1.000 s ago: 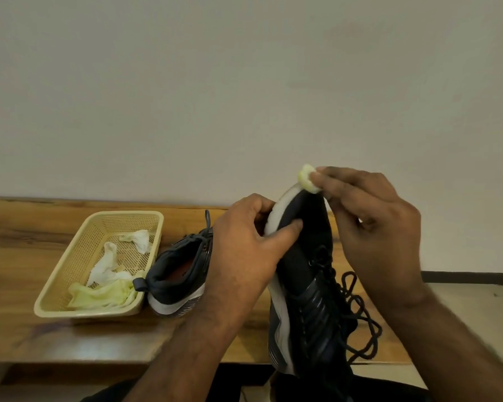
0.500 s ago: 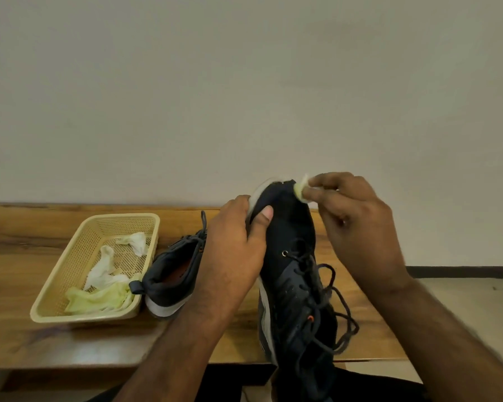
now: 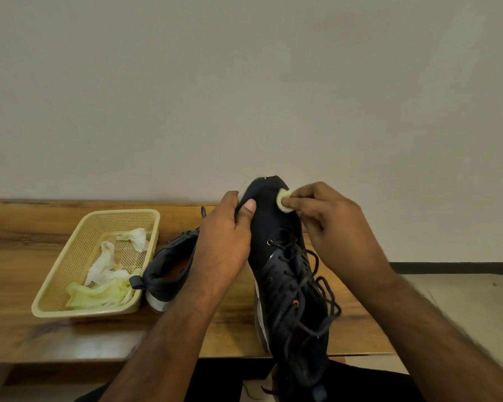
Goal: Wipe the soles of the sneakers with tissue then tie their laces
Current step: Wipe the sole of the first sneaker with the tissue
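Two bare forearms enter from the lower edge, on either side of the dark sneaker [image 3: 285,274]. The left hand [image 3: 225,242] and right hand [image 3: 328,224] carry no gloves, rings, watch or bands; both wrists are uncovered, and no sleeve shows along either forearm up to the frame's edge. The left thumbnail, beside the sneaker's toe, is short and plain. Below the sneaker's heel, dark clothing [image 3: 221,381] covers the person's lap.
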